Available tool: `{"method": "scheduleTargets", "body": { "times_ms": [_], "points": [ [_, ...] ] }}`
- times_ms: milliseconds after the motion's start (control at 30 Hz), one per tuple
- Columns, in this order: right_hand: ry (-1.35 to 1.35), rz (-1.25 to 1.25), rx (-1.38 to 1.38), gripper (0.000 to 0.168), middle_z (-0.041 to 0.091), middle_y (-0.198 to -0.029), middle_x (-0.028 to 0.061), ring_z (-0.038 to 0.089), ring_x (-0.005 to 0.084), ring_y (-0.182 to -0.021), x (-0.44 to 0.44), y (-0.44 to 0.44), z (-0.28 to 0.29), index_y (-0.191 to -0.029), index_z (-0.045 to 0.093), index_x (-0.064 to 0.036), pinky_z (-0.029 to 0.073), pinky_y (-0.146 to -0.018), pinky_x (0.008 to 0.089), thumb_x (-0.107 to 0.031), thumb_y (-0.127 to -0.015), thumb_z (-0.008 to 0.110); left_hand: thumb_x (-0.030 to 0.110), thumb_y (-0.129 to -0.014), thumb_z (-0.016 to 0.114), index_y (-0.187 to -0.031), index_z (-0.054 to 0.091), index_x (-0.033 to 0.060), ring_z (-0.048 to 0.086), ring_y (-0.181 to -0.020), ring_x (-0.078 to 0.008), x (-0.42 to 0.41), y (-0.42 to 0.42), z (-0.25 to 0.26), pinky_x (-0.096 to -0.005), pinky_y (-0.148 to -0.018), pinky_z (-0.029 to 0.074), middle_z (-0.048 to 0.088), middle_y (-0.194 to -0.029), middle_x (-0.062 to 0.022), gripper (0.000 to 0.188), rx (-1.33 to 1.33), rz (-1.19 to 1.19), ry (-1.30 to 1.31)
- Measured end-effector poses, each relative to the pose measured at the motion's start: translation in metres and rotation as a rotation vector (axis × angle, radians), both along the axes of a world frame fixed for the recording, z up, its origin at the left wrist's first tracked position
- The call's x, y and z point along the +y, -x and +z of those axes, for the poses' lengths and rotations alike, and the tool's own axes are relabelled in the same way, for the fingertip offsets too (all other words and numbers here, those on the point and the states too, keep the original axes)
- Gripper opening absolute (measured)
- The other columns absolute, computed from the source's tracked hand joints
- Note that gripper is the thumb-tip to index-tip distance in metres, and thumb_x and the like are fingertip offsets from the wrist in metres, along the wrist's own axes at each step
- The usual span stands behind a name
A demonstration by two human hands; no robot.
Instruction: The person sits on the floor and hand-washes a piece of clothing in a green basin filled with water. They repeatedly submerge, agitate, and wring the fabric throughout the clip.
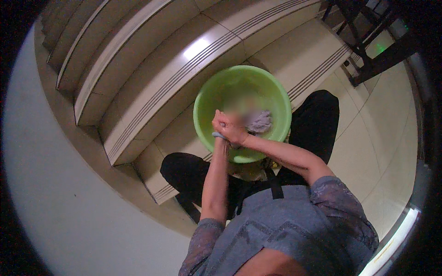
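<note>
Over the near part of a green plastic basin, my left hand and my right hand are pressed together, their fingers overlapping. A pale band circles the left wrist. Whether anything lies between the palms cannot be seen. Just right of the hands, a wet greyish-purple cloth is bunched in the basin. A blurred patch hides part of the basin's middle and the area beside the fingers.
The basin stands between my knees on a tiled step. Tiled stairs with grooved edges rise at the upper left, beside a pale wall. Dark furniture legs stand at the upper right, on the tiled floor.
</note>
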State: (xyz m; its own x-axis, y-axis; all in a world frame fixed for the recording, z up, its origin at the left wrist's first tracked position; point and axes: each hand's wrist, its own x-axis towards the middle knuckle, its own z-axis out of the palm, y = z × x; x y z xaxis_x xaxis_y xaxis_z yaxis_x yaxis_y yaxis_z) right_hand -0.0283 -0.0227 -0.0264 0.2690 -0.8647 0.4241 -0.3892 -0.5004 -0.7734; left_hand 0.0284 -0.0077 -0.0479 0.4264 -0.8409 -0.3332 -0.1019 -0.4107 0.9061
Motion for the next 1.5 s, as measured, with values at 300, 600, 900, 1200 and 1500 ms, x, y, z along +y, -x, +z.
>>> {"method": "scheduleTargets", "body": {
  "times_ms": [300,600,900,1200,1500],
  "points": [
    [-0.442,0.550,-0.058,0.014,0.053,-0.080,0.0086,0.049,0.0200,-0.075,-0.077,0.032,-0.011,-0.082,0.055,-0.008,0.040,-0.068,0.0313,-0.018,-0.076,0.048,0.026,-0.084,0.043,-0.073,0.051,-0.0017,0.042,-0.062,-0.0110,-0.006,-0.018,0.051,-0.0255,-0.058,0.037,0.052,-0.069,-0.0022,0.030,-0.135,0.148,0.329],
    [-0.360,-0.307,0.328,0.022,0.059,-0.077,0.0106,0.056,0.0279,-0.068,-0.088,0.051,-0.012,-0.079,0.057,-0.008,0.045,-0.060,0.0387,-0.026,-0.066,0.055,0.028,-0.064,0.064,-0.096,0.044,0.0036,0.049,-0.089,-0.0335,0.007,-0.019,0.032,-0.0395,-0.076,0.039,0.050,-0.095,-0.0179,0.045,-0.864,-0.088,-0.161],
    [-0.005,-0.215,0.671,0.029,0.057,-0.084,0.0131,0.056,0.0271,-0.076,-0.071,0.050,-0.020,-0.083,0.058,-0.008,0.045,-0.065,0.0384,-0.029,-0.065,0.053,0.029,-0.066,0.060,-0.085,0.047,0.0018,0.053,-0.076,-0.0327,0.004,-0.028,0.008,-0.0374,-0.068,0.041,0.055,-0.082,-0.0183,0.036,-0.531,-0.076,-0.164],
    [-0.204,-0.357,0.402,0.029,0.056,-0.077,0.0165,0.052,0.0343,-0.082,-0.070,0.048,-0.030,-0.080,0.056,-0.009,0.041,-0.072,0.0413,-0.030,-0.061,0.057,0.017,-0.067,0.055,-0.087,0.045,0.0039,0.052,-0.071,-0.0265,0.003,-0.026,-0.005,-0.0353,-0.067,0.040,0.054,-0.078,-0.0129,0.027,-0.316,0.051,0.024],
    [-0.141,0.170,0.159,0.026,0.057,-0.069,0.0128,0.055,0.0308,-0.066,0.012,0.002,0.067,-0.068,0.057,-0.010,0.043,-0.059,0.0386,-0.035,-0.071,0.051,0.022,-0.078,0.042,-0.082,0.049,0.0072,0.047,-0.066,-0.0125,0.004,-0.032,-0.021,-0.0259,-0.060,0.040,0.052,-0.077,-0.0034,0.017,0.341,0.004,0.159]
  ]
}}
